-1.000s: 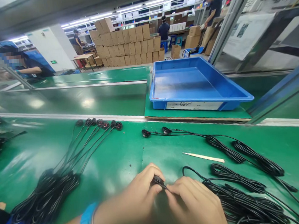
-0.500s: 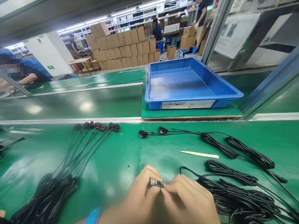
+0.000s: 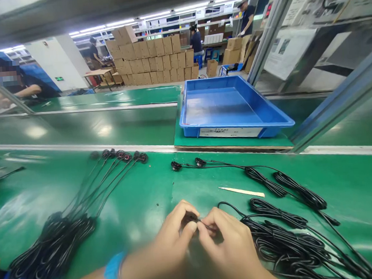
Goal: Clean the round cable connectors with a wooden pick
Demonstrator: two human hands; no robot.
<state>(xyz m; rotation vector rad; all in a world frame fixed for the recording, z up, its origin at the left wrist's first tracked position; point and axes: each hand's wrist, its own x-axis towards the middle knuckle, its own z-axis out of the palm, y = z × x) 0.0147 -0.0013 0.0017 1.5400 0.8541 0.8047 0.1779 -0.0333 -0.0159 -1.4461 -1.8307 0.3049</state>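
Note:
Near the front of the green bench, my left hand [image 3: 174, 230] pinches a small black part [image 3: 189, 217] between thumb and fingers, mostly covering it. Close against it, my right hand [image 3: 228, 235] is closed on a thin black cable [image 3: 209, 228] running from that part. Coiled black cables [image 3: 287, 243] lie in a pile just right of my right hand. Beyond them are two bundled cables with round black heads [image 3: 175, 166] pointing left. Pale tweezers [image 3: 243, 191] rest between my hands and those bundles.
A blue tray [image 3: 237, 131] with a paper label stands on a raised board. To the left lie bundled cables [image 3: 52, 244] with round heads. A metal post [image 3: 333, 93] rises at right. A co-worker [image 3: 30, 85] sits far left; stacked cartons [image 3: 154, 60] stand behind.
My fingers have shifted around the black part, so its whitish marking is now hidden. More of the cable shows at my right hand. The view has moved slightly.

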